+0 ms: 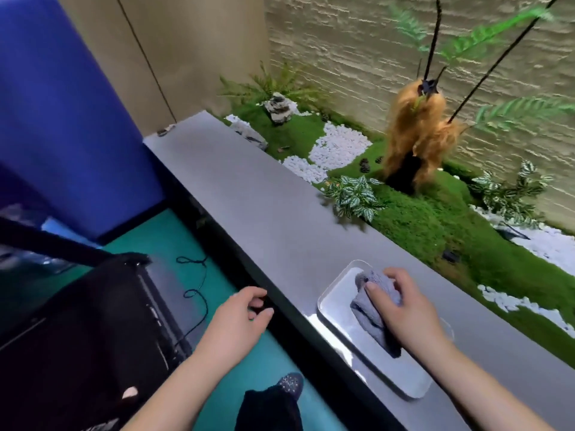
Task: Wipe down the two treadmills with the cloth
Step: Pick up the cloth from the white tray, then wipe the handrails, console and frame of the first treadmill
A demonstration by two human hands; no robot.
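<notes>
Barely started, I'd say: the right hand (404, 309) has its fingers curled round the cloth (368, 309) in the tray (392, 381) on the bench (249, 188). The left hand (239, 318) has loosely curled fingers holding nothing, and the treadmill (102, 306) left of them looks untouched.

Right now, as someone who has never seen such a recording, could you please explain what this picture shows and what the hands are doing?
No machine here: these are a person's two bare hands, filmed by one wide-angle camera worn on the head, looking down. The right hand has its grip curled round a grey cloth lying in a white tray on a long grey ledge. The left hand hangs loosely curled, holding nothing. The black machine at lower left is probably a treadmill. Behind the ledge lies moss with white pebbles and plants.
</notes>
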